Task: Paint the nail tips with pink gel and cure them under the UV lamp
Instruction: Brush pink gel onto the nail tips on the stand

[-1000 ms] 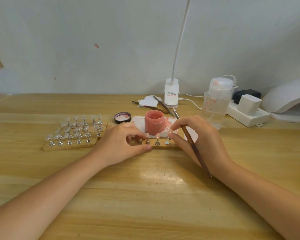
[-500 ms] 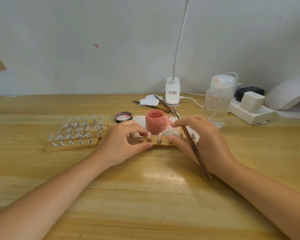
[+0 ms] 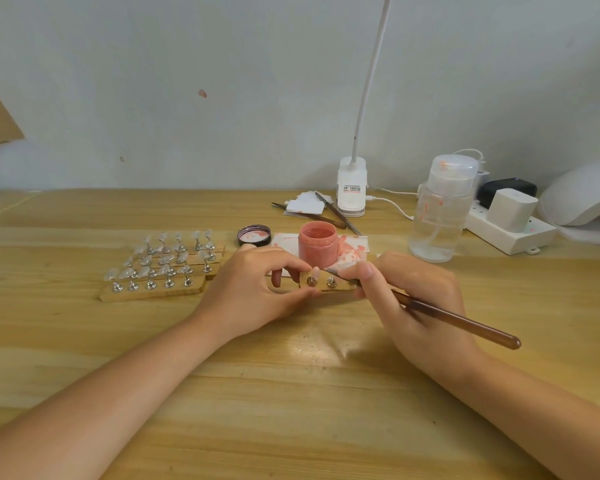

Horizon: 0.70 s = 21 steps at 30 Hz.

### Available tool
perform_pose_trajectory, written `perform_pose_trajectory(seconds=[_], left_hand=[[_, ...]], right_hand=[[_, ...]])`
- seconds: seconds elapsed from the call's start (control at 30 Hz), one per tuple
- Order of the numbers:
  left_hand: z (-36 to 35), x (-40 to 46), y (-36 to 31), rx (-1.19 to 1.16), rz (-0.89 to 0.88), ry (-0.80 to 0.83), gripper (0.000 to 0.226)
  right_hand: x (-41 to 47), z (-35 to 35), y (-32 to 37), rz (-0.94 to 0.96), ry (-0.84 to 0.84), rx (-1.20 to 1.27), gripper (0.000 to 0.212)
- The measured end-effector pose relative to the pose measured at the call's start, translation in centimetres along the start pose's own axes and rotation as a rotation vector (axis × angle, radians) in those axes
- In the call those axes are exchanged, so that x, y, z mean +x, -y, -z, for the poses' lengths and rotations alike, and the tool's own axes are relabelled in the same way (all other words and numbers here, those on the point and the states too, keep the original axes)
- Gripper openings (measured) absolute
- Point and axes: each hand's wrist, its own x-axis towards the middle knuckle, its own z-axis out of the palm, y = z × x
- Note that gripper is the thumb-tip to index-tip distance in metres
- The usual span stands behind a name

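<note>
the small wooden strip of nail tips sits on the table just in front of the open pink gel jar. one tip on it looks pink; the next stands look unpainted or hidden. left hand pinches the strip's left end, steadying it. right hand grips the brush, bristles over the strip's middle. painting looks barely begun: the bigger rack of clear tips waits to the left, the white curing lamp sits far right, nothing under it that i can see.

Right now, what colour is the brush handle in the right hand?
Dark reddish-brown, glossy; the brush handle shows best in the head view, held by the right hand.
</note>
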Motion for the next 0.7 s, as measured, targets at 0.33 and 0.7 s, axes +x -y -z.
perform_pose_trajectory(seconds=[0.33, 0.7], left_hand=[[-0.06, 0.05, -0.09, 0.001, 0.008, 0.011, 0.022], [-0.14, 0.06, 0.16, -0.019, 0.018, 0.023, 0.025]], right_hand=[[-0.14, -0.32, -0.06, -0.029, 0.013, 0.014, 0.049], [-0.21, -0.29, 0.04, -0.077, 0.028, 0.064, 0.05]])
